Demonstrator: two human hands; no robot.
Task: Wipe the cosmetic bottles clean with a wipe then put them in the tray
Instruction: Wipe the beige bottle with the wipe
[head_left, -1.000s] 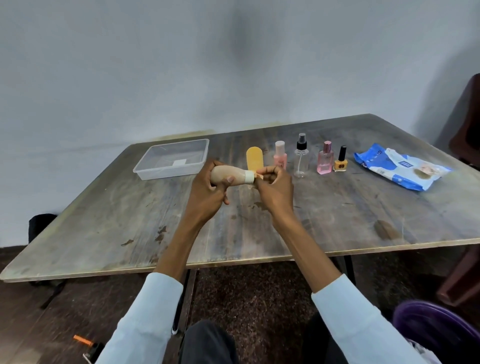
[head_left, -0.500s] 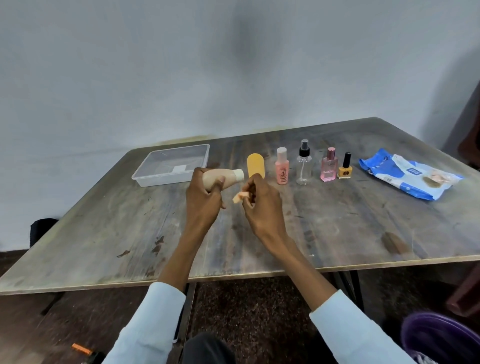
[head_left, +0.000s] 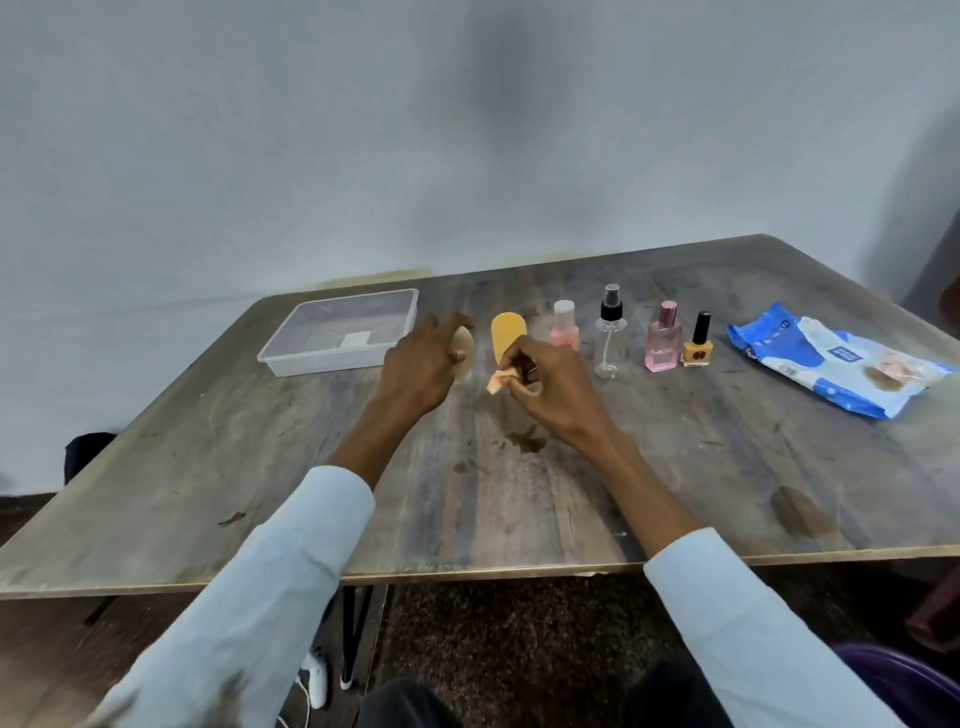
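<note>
A beige bottle (head_left: 462, 349) is gripped in the left hand (head_left: 420, 368), fingers curled round it, and it's held just above the wooden table (head_left: 519, 493), right beside the clear plastic tray (head_left: 337, 332), which looks bare apart from a white label on its floor. It's blurry there, so how the bottle is tilted can't really be made out. A small crumpled orange-ish wipe (head_left: 497, 382) is pinched between the fingertips of the right hand (head_left: 553, 382), close to the beige bottle but not touching it. Behind the hands a row is lined up on the table: an orange bottle (head_left: 508, 335), a pink bottle with a pale cap (head_left: 565, 330), a clear spray bottle (head_left: 609, 332), a pink perfume bottle (head_left: 663, 338) and a yellow nail polish (head_left: 697, 348). A blue and white wipes pack (head_left: 831, 358) is lying off to the right.
</note>
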